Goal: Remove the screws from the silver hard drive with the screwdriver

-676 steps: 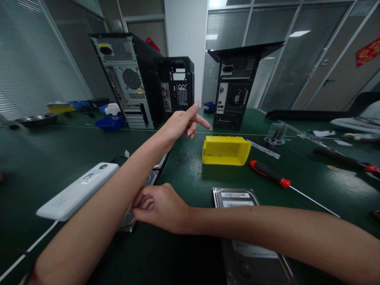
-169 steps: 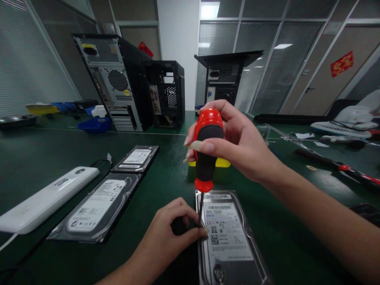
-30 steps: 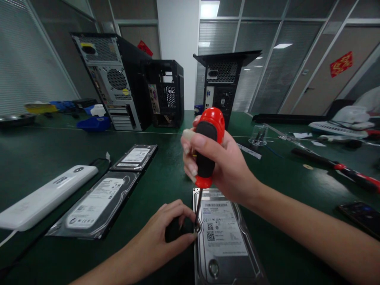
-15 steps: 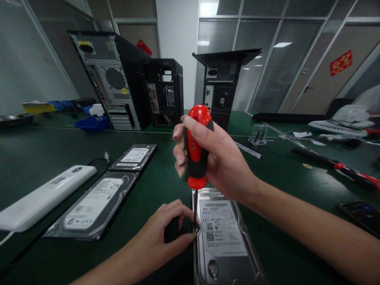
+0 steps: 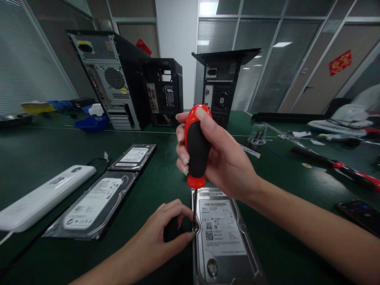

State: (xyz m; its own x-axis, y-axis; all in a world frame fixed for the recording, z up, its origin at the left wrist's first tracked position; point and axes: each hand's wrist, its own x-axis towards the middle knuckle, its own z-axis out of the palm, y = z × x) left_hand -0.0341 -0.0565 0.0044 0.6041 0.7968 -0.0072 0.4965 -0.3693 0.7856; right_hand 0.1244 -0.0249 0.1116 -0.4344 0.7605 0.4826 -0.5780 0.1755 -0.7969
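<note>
My right hand (image 5: pixel 225 154) is wrapped round the red and black handle of a screwdriver (image 5: pixel 198 152), held upright with its thumb near the top. The thin shaft runs down to the left edge of a silver hard drive (image 5: pixel 225 233), which lies label up on the table. The tip meets the drive around a small notch; any screw there is too small to make out. My left hand (image 5: pixel 169 223) curls at that same edge, thumb and forefinger closed on the drive's side, either side of the screwdriver tip.
Two more hard drives (image 5: pixel 92 204) lie to the left beside a white power strip (image 5: pixel 47 196). Computer cases (image 5: pixel 130 79) stand at the back. On the right are a clear cup (image 5: pixel 257 134), a red and black tool (image 5: pixel 353 172) and a phone (image 5: pixel 360 213).
The screwdriver handle has turned in my right hand, showing more black grip, and my right fingers have shifted round it. My left hand and the hard drive keep their places.
</note>
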